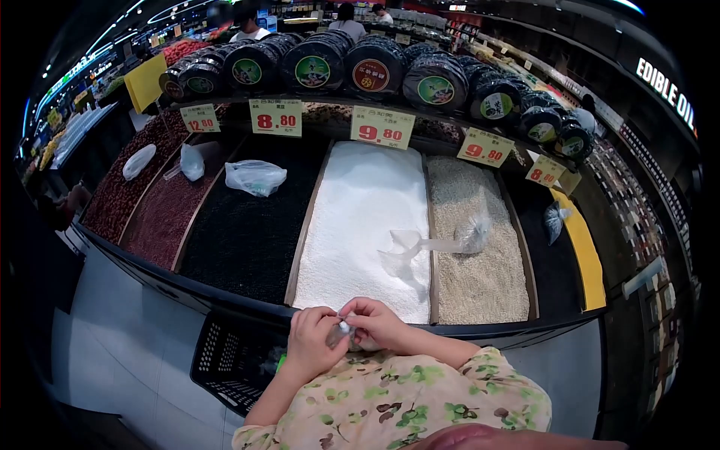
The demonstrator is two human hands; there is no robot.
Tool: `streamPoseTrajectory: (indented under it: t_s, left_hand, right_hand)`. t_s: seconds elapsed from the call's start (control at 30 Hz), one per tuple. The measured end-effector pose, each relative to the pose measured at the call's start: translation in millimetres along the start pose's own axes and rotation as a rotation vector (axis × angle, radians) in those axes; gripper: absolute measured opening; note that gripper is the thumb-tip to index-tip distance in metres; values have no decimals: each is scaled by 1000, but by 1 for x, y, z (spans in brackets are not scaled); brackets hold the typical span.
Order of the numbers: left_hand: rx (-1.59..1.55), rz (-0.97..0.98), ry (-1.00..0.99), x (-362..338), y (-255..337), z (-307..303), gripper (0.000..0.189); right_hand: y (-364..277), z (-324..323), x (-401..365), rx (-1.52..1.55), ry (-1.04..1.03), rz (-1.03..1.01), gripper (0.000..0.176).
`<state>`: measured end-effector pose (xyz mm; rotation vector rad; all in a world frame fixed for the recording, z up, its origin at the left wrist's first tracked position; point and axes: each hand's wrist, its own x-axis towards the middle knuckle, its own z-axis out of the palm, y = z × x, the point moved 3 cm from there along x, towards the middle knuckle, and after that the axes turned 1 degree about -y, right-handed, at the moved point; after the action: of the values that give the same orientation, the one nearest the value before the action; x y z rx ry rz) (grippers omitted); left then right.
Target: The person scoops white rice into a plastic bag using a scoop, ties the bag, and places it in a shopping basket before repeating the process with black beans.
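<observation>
Low in the middle of the view, my left hand (311, 340) and my right hand (377, 324) meet in front of my body. Both sets of fingers are pinched on the twisted neck of a small clear plastic bag (343, 331). Its contents are mostly hidden behind my hands. Just beyond them lies a bin of white grain (352, 225). A clear plastic scoop (409, 241) rests across the divider, its bowl on the white grain and its bag-wrapped handle end (472, 234) over the tan grain (480, 289).
Bins of black (247, 232) and reddish grain (165, 221) lie left, with bag-wrapped scoops (256, 178) on them. Price cards (382, 126) and dark round packages (315, 67) line the back. A black basket (225, 360) is below left. People (346, 26) are far back.
</observation>
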<state>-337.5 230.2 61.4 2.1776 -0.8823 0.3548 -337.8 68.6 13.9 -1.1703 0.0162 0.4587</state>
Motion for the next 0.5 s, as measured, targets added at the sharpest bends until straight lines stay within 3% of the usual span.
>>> streamPoseTrajectory:
  t_s: [0.5]
  left_hand:
    - [-43,-107,-309,14,22,82,15]
  right_hand:
    - [11,-71,-36,-169,-29,-101,16]
